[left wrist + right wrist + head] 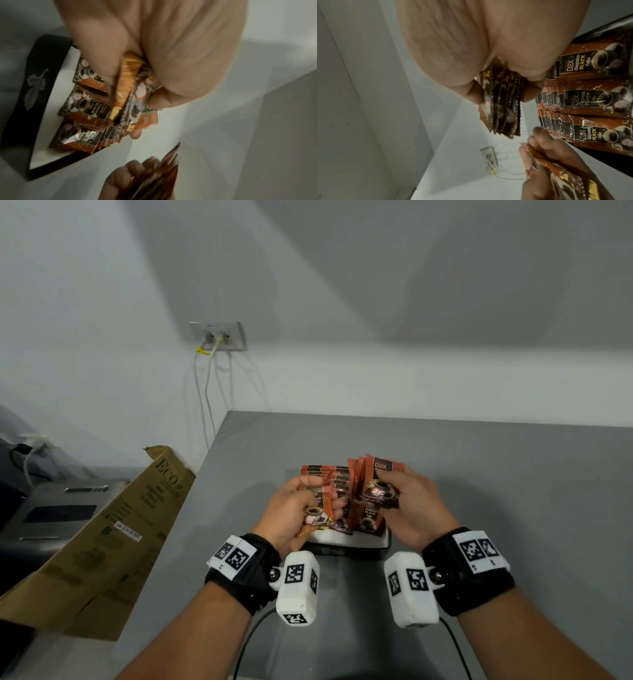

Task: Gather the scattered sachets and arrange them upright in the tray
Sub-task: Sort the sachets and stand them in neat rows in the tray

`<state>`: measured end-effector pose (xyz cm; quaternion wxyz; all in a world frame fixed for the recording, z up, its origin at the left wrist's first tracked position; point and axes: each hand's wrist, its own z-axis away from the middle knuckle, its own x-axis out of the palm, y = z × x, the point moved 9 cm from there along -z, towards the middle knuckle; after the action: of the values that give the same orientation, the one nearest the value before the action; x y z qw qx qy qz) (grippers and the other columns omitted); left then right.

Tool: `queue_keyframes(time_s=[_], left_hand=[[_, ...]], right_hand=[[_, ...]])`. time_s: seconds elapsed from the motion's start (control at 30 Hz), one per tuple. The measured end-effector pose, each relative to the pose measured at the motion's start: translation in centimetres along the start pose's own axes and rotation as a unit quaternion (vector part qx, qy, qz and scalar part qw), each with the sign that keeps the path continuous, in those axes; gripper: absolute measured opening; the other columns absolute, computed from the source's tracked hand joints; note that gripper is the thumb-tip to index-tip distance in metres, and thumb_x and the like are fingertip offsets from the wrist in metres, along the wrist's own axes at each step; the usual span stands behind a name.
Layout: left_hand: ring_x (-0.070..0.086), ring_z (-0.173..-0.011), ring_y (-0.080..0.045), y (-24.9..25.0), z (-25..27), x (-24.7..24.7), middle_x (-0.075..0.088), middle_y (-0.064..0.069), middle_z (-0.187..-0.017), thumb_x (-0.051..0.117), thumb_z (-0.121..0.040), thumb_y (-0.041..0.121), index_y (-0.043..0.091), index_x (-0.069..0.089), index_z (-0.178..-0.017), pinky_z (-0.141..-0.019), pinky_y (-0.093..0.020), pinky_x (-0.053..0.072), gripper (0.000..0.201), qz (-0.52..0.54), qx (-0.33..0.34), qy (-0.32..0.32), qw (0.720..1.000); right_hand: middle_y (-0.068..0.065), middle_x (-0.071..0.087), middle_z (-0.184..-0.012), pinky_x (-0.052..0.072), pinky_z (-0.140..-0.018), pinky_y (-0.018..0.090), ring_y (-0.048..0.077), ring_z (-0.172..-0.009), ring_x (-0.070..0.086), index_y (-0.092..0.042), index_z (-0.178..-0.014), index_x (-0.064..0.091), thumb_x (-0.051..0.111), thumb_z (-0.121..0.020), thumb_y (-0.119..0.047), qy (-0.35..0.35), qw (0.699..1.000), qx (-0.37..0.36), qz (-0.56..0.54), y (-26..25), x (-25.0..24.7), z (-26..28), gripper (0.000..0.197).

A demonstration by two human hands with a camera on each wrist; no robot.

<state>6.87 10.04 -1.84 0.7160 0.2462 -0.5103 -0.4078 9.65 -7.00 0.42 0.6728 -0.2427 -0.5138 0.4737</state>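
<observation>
A black tray with a white inside (pixel 356 544) sits on the grey table and holds rows of orange-brown coffee sachets (pixel 340 481) standing upright. My left hand (pixel 298 508) hovers over the tray's left part and grips a few sachets (pixel 135 97) between thumb and fingers. My right hand (pixel 407 494) is above the tray's right side, pinching a fanned bundle of several sachets (pixel 380 484), seen edge-on in the right wrist view (pixel 503 102). The tray wall (pixel 25 94) with a leaf print shows in the left wrist view, with upright sachets (pixel 85 108) inside it.
A cardboard box (pixel 113 539) leans at the table's left edge, beside a grey appliance (pixel 58 508). A wall socket with white cables (pixel 219 337) is behind the table. Bare grey tabletop (pixel 513 491) stretches right of the tray.
</observation>
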Motion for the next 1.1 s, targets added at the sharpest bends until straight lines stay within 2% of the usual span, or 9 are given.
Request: queue_keyframes(time_s=[0.17, 0.3, 0.47, 0.6, 0.77, 0.9, 0.97, 1.03, 1.1], left_hand=[[0.071, -0.064, -0.022, 1.1, -0.2, -0.3, 0.073, -0.015, -0.084, 0.053, -0.088, -0.019, 0.007, 0.063, -0.109, -0.060, -0.033, 0.059, 0.035, -0.102, 0.068, 0.033, 0.992], [0.070, -0.066, -0.020, 1.0, -0.2, 0.8, 0.074, -0.012, -0.082, 0.054, -0.085, -0.020, 0.004, 0.066, -0.099, -0.061, -0.031, 0.059, 0.031, -0.117, 0.082, 0.038, 0.989], [0.071, -0.075, -0.031, -0.3, -0.5, 0.9, 0.070, -0.025, -0.093, 0.055, -0.090, -0.006, -0.008, 0.066, -0.103, -0.068, -0.037, 0.060, 0.017, -0.069, 0.036, 0.029, 0.997], [0.070, -0.086, -0.034, -1.2, -0.3, 1.2, 0.067, -0.030, -0.106, 0.057, -0.092, 0.011, -0.012, 0.062, -0.119, -0.075, -0.038, 0.059, 0.035, -0.002, -0.004, 0.006, 1.000], [0.062, -0.058, -0.020, -1.5, -0.3, 1.4, 0.066, -0.017, -0.083, 0.060, -0.084, 0.029, -0.006, 0.064, -0.117, -0.042, -0.024, 0.048, 0.048, 0.010, -0.018, 0.007, 1.000], [0.060, -0.063, -0.021, -2.0, -0.4, 2.1, 0.065, -0.014, -0.086, 0.048, -0.094, 0.044, 0.002, 0.064, -0.122, -0.042, -0.024, 0.045, 0.054, 0.024, -0.038, -0.037, 0.998], [0.065, -0.069, -0.027, -1.3, -0.2, 2.4, 0.066, -0.017, -0.088, 0.047, -0.087, 0.031, 0.000, 0.060, -0.122, -0.056, -0.030, 0.053, 0.049, 0.058, -0.027, -0.061, 0.996], [0.064, -0.073, -0.032, -0.5, -0.5, 1.8, 0.062, -0.022, -0.089, 0.049, -0.065, 0.010, -0.005, 0.062, -0.116, -0.067, -0.040, 0.055, 0.055, 0.060, -0.003, -0.045, 0.997], [0.062, -0.062, -0.029, -0.2, -1.2, 0.1, 0.059, -0.020, -0.081, 0.048, -0.057, -0.005, -0.004, 0.064, -0.095, -0.057, -0.038, 0.056, 0.041, 0.012, 0.013, 0.013, 1.000]], right_hand=[[0.029, 0.068, -0.114, 0.055, -0.081, 0.044, 0.038, -0.096, 0.067, 0.006, -0.122, 0.062, 0.051, -0.095, -0.002, -0.057, 0.997, 0.041, 0.037, 1.7, 1.5, 1.0, 0.031], [0.022, 0.072, -0.108, 0.058, -0.072, 0.035, 0.028, -0.089, 0.072, 0.002, -0.120, 0.065, 0.052, -0.096, 0.001, -0.069, 0.995, 0.045, 0.048, 3.1, 2.5, 0.8, 0.027], [0.019, 0.072, -0.113, 0.055, -0.084, 0.041, 0.032, -0.101, 0.070, -0.002, -0.123, 0.063, 0.053, -0.098, -0.003, -0.083, 0.994, 0.041, 0.062, 3.1, 3.1, 0.6, 0.027], [0.018, 0.073, -0.113, 0.055, -0.083, 0.041, 0.031, -0.101, 0.071, -0.003, -0.126, 0.060, 0.054, -0.098, -0.003, -0.080, 0.994, 0.043, 0.061, 3.2, 3.6, 0.6, 0.029], [0.020, 0.072, -0.109, 0.050, -0.083, 0.049, 0.036, -0.095, 0.068, -0.002, -0.125, 0.056, 0.054, -0.098, -0.002, -0.093, 0.994, 0.037, 0.039, 2.9, 4.1, 0.9, 0.027], [0.018, 0.072, -0.107, 0.056, -0.079, 0.044, 0.031, -0.092, 0.070, -0.005, -0.123, 0.057, 0.054, -0.097, -0.001, -0.078, 0.996, 0.030, 0.038, 2.9, 3.4, 0.4, 0.026], [0.019, 0.073, -0.105, 0.057, -0.076, 0.040, 0.030, -0.089, 0.071, -0.002, -0.122, 0.061, 0.054, -0.097, -0.003, -0.062, 0.997, 0.021, 0.030, 2.2, 2.5, -0.1, 0.026], [0.023, 0.073, -0.107, 0.058, -0.076, 0.038, 0.031, -0.091, 0.072, 0.002, -0.120, 0.066, 0.051, -0.098, -0.005, -0.060, 0.998, 0.013, 0.012, 1.3, 1.7, -0.3, 0.027], [0.023, 0.073, -0.103, 0.058, -0.070, 0.035, 0.030, -0.086, 0.073, 0.005, -0.115, 0.068, 0.049, -0.097, -0.003, -0.046, 0.999, 0.014, -0.006, 0.7, 0.4, -0.6, 0.027]])
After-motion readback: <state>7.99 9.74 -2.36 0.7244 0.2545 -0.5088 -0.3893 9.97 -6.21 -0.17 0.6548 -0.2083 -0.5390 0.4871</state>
